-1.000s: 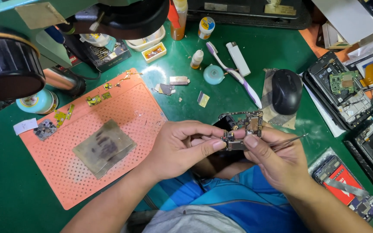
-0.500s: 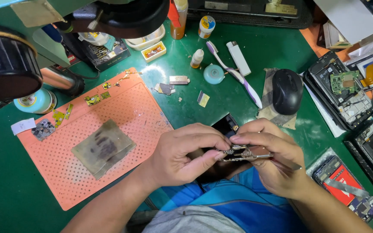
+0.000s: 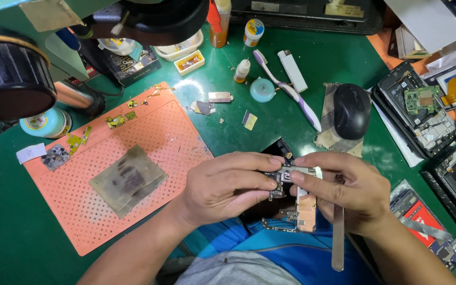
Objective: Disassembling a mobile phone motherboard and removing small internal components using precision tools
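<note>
Copper-coloured and dark with small parts, the phone circuit board is held up between both hands just near of the green bench top, over the person's blue shirt, its lower end hanging free below the fingers. The left hand is closed on the board's upper left end, thumb beneath and fingers curled over. The right hand pinches the upper right end between thumb and forefinger, and also keeps a flat metal tool tucked against the palm, its blade pointing near. A small silver piece at the board's top edge sits right between the two sets of fingertips; whether it is a shield can or a connector is hard to tell at this size.

The step in hand looks like working that top-edge piece by fingertip. The next move would seem to call for a steady left grip and fine pressure from the right fingers, without flexing the board.

Left of the hands lies an orange perforated mat with a grey cloth. Farther off, to the right, sits a black mouse; opened phones lie at the far right.
</note>
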